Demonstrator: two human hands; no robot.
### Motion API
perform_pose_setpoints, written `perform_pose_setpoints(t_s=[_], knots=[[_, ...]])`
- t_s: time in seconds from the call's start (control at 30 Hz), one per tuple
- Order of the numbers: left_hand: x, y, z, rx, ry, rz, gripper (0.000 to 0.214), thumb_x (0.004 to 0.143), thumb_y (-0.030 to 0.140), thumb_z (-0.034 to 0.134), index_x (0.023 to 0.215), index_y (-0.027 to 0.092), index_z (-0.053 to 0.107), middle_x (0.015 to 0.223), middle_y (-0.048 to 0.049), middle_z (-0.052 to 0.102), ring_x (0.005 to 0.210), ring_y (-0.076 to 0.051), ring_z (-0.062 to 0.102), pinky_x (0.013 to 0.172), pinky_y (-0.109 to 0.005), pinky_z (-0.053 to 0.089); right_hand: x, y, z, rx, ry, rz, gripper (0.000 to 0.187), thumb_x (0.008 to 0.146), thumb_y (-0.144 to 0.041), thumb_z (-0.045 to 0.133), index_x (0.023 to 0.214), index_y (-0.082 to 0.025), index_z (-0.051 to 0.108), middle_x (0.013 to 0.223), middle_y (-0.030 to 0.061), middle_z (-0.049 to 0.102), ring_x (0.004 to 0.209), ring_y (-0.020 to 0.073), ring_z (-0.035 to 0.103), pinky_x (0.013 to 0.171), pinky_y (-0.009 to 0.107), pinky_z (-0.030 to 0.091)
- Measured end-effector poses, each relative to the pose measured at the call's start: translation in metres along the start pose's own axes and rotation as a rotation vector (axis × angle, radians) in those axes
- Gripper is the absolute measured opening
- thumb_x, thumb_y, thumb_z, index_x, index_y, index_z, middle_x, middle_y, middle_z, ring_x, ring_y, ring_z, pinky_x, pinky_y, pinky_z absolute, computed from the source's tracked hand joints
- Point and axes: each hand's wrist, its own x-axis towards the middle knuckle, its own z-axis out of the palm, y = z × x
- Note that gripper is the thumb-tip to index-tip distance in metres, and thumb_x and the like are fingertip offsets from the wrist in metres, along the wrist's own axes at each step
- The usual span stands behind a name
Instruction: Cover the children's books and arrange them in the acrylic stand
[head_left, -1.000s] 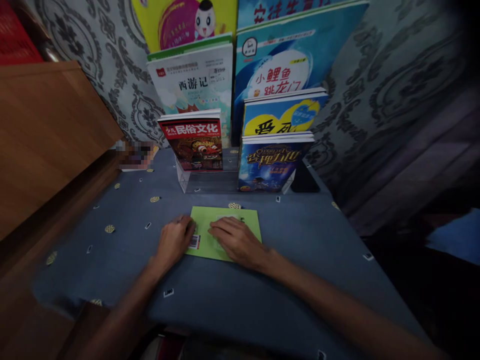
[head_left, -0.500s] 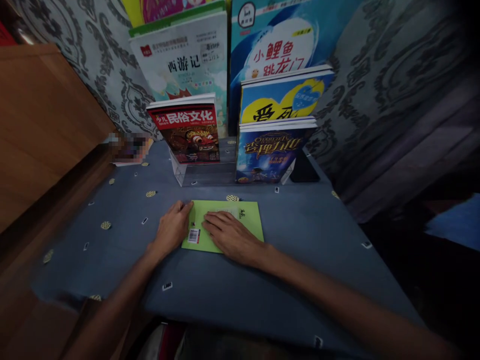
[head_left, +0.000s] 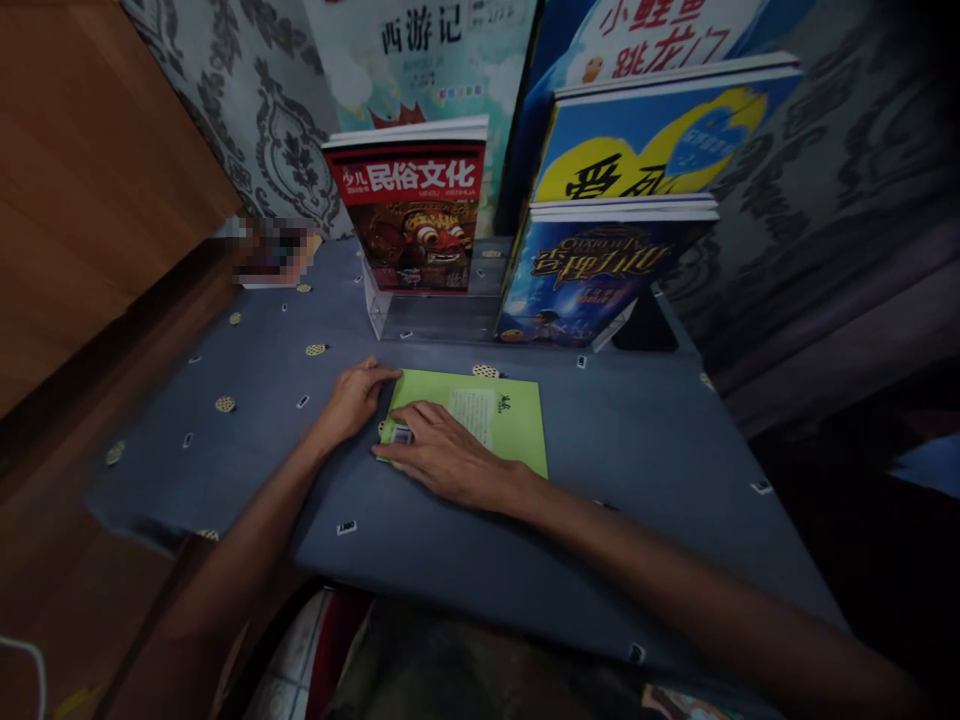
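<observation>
A light green book (head_left: 517, 430) lies flat and closed on the cloth-covered table, its barcode side up. At its upper left corner is my left hand (head_left: 354, 400), index fingertip stretched onto the corner, the other fingers partly hidden. My right hand (head_left: 446, 458) rests over the lower left part of the cover, palm down, thumb and index finger apart. The thumb reaches the lower left corner. Part of the barcode shows between these fingers. Neither hand appears to grip the book.
Behind the book, a clear stand (head_left: 379, 312) holds a red book (head_left: 420, 220) and a dark blue book (head_left: 592, 275). Larger books stand behind them. A dark flat object (head_left: 646, 325) lies right of the stand. More books (head_left: 279, 258) lie at the far left. A wooden panel (head_left: 82, 180) borders the left.
My right hand has slid toward the book's lower left corner, its thumb now spread out. My left hand stays at the upper left corner. The camera view has shifted.
</observation>
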Motion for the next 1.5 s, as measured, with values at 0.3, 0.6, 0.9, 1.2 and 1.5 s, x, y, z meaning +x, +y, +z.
perform_pose_setpoints(t_s=[0.3, 0.6, 0.9, 1.2, 1.5], knots=[[-0.001, -0.003, 0.002, -0.029, 0.01, 0.033, 0.047, 0.088, 0.004, 0.043, 0.119, 0.017, 0.076, 0.09, -0.0061, 0.067, 0.083, -0.017, 0.061, 0.081, -0.029, 0.049, 0.005, 0.008, -0.001, -0.001, 0.003, 0.122, 0.036, 0.103, -0.031, 0.055, 0.137, -0.031, 0.066, 0.128, 0.0132, 0.056, 0.122, 0.0296, 0.046, 0.104, 0.05, 0.044], [-0.001, -0.006, 0.004, -0.037, 0.02, 0.026, 0.047, 0.088, 0.005, 0.043, 0.119, 0.018, 0.076, 0.091, -0.0064, 0.064, 0.086, -0.019, 0.061, 0.081, -0.03, 0.049, 0.022, 0.028, -0.006, -0.087, 0.023, 0.286, 0.038, 0.103, -0.032, 0.054, 0.139, -0.028, 0.064, 0.125, 0.0139, 0.055, 0.117, 0.0302, 0.046, 0.099, 0.046, 0.042], [-0.005, 0.0, 0.007, 0.016, 0.036, 0.031, 0.048, 0.089, 0.006, 0.04, 0.12, 0.018, 0.074, 0.091, -0.0067, 0.063, 0.086, -0.019, 0.059, 0.083, -0.031, 0.049, 0.026, 0.034, -0.004, -0.137, 0.06, 0.314, 0.035, 0.103, -0.033, 0.053, 0.135, -0.027, 0.065, 0.12, 0.0127, 0.056, 0.112, 0.0303, 0.046, 0.093, 0.043, 0.041], [-0.01, 0.018, 0.008, 0.245, 0.014, 0.019, 0.047, 0.095, 0.008, 0.038, 0.13, 0.017, 0.068, 0.1, -0.0104, 0.063, 0.097, -0.023, 0.058, 0.087, -0.034, 0.049, 0.026, 0.03, -0.007, -0.149, 0.042, 0.352, 0.031, 0.103, -0.03, 0.052, 0.129, -0.019, 0.065, 0.128, 0.0154, 0.057, 0.119, 0.032, 0.046, 0.096, 0.046, 0.039], [-0.011, 0.021, 0.009, 0.31, 0.023, 0.025, 0.046, 0.095, 0.007, 0.037, 0.128, 0.017, 0.068, 0.101, -0.0094, 0.063, 0.097, -0.022, 0.059, 0.086, -0.032, 0.049, 0.023, 0.03, -0.004, -0.224, 0.089, 0.369, 0.034, 0.104, -0.033, 0.05, 0.13, -0.014, 0.062, 0.124, 0.0158, 0.06, 0.116, 0.0311, 0.047, 0.097, 0.047, 0.038]])
